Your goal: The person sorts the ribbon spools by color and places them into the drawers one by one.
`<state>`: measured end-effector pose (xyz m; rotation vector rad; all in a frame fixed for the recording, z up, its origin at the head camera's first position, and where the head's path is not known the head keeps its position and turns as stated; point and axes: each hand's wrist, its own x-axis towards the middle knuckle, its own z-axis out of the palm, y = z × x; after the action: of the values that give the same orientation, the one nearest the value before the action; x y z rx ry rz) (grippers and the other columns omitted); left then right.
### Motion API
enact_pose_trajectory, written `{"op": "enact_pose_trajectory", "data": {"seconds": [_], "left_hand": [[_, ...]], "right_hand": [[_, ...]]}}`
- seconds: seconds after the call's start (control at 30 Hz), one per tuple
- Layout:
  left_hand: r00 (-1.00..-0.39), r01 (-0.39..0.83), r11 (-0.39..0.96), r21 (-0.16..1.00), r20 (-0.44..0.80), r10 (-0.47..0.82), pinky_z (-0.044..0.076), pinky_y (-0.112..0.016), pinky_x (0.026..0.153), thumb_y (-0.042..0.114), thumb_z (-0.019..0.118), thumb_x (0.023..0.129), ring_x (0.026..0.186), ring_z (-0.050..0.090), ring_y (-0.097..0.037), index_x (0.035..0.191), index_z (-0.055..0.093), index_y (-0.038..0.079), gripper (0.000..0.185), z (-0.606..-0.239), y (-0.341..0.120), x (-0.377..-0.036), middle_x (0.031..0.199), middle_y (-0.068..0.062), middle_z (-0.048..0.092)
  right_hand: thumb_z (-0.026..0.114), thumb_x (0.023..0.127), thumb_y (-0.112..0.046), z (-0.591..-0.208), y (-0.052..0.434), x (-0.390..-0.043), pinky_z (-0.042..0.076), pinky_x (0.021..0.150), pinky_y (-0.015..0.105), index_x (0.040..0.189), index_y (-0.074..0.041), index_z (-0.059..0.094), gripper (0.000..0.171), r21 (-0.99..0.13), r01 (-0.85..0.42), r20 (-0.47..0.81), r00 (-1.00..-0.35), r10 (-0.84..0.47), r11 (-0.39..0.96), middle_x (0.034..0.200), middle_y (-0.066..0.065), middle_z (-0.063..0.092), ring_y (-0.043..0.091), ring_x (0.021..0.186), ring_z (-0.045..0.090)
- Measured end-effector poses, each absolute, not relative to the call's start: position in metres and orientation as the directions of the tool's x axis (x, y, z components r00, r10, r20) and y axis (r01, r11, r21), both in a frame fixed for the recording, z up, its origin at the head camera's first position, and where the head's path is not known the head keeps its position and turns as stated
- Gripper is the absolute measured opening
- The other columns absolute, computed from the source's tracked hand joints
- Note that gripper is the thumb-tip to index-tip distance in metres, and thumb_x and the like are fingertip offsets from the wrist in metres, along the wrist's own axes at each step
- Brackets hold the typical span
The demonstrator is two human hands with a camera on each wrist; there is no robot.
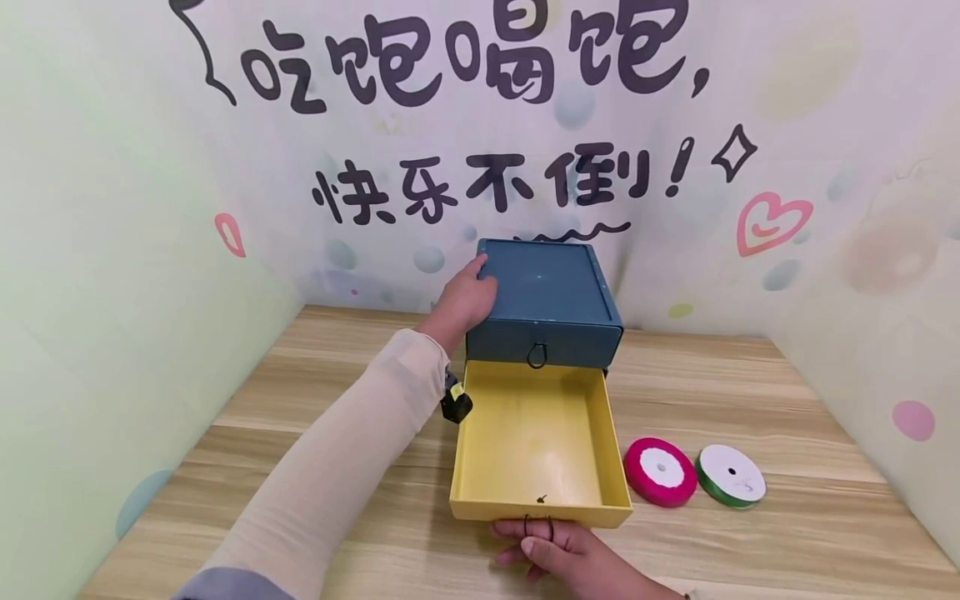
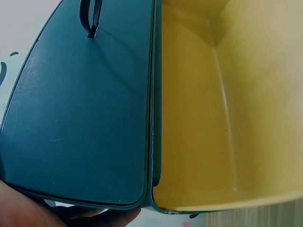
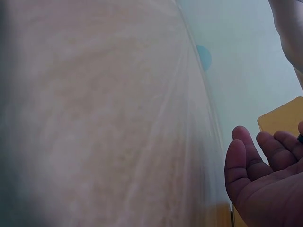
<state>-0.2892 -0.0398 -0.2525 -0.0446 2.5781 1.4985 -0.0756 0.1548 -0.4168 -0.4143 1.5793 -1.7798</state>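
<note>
On the pale fabric-like backdrop wall with soft coloured dots [image 1: 675, 275], large, rounded black Chinese characters [image 1: 519, 62] read "吃饱喝饱,". Beneath them, a smaller black line of characters [image 1: 499, 173] reads "快乐不倒!". Faint marks on the round, white-faced, green-edged spool [image 1: 731, 472] are too small to read.

Left hand [image 2: 23, 212] touching blue box [image 2: 80, 123]; black loop [image 2: 85, 16] upper left; yellow drawer [image 2: 189, 109] alongside

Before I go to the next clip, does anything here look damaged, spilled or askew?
Two oddities: faint pale scratches on the front of the blue box, marring an otherwise smooth face; and a small dark bit inside the yellow drawer near its front, perhaps the fastening of its black loop. Nothing looks spilled or askew.
</note>
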Motion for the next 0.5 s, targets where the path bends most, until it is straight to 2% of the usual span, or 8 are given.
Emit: {"op": "enact_pose_trajectory", "data": {"seconds": [0.27,0.5], "left_hand": [[-0.986,-0.110,0.494,0.862,-0.156,0.052,0.024,-0.049,0.116,0.036,0.035,0.107,0.149,0.021,-0.024,0.160,0.018,0.033,0.055,-0.2525,-0.0397,-0.2891,0.165,0.001,0.018],[-0.986,-0.112,0.496,0.861,-0.159,0.053,0.024,-0.049,0.116,0.036,0.035,0.107,0.149,0.021,-0.024,0.160,0.018,0.033,0.056,-0.2527,-0.0391,-0.2902,0.165,0.001,0.018]], "right_hand": [[0.043,0.108,-0.021,-0.4224,0.1559,-0.0752,0.047,0.092,0.028,0.141,0.005,0.050,0.043,-0.959,0.281,-0.179,-0.686,-0.705,-0.030,0.133,0.022,0.060,0.028,0.122,0.057],[0.048,0.106,-0.024,-0.4211,0.1557,-0.0741,0.047,0.090,0.029,0.137,0.002,0.055,0.041,-0.949,0.316,-0.247,-0.712,-0.657,0.014,0.130,0.018,0.062,0.026,0.117,0.060]]}}
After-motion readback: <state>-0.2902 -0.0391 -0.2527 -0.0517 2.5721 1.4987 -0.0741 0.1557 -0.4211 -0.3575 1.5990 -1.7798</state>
